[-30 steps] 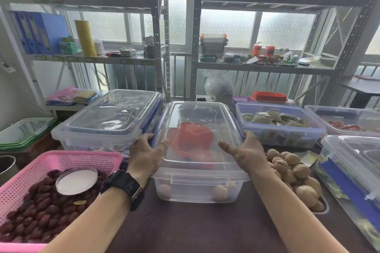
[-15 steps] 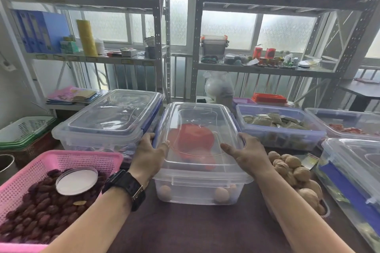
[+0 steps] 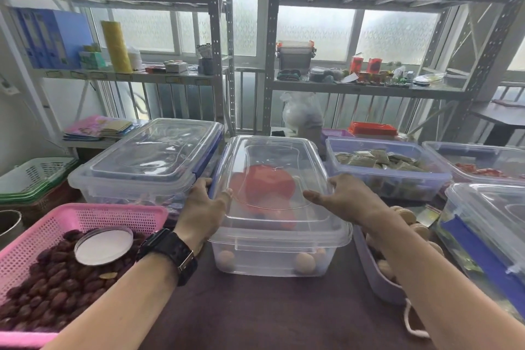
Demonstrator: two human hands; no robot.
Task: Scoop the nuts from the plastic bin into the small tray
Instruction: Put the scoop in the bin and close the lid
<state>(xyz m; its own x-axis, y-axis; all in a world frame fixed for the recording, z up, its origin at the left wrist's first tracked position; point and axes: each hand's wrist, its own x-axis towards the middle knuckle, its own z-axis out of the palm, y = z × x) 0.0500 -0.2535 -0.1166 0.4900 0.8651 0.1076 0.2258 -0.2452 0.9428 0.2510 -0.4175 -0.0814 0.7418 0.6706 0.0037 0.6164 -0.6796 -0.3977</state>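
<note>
A: Gripping the lid (image 3: 279,179) from both sides: left hand (image 3: 203,206) has its grip clasped on the left lid edge, thumb on top, fingers down the side. Right hand (image 3: 345,197) lies over the right edge, thumb stretched across the top; whether its fingers have closed under the rim, I cannot tell.

B: Where are the nuts?

A: In the clear plastic bin (image 3: 279,257) under that lid, centre of the worktop (image 3: 255,315). A few round nuts (image 3: 304,263) show through the front wall, low down. A red scoop-like shape (image 3: 267,187) shows through the lid. The small tray (image 3: 380,284) sits just beside the bin on the right, under the right forearm, already holding walnuts.

B: Step in hand?

A: Judged as lid removal; scooping not yet begun. To do it well: free both long edges evenly, lift straight up so the bin does not drag or tip, and steady the base if the rim sticks.

B: Hazards?

A: Crowded surroundings. Another lidded bin (image 3: 147,167) touches on the left, the pink basket (image 3: 85,216) of dates lies nearby. Set the lid somewhere that leaves the tray reachable.
</note>
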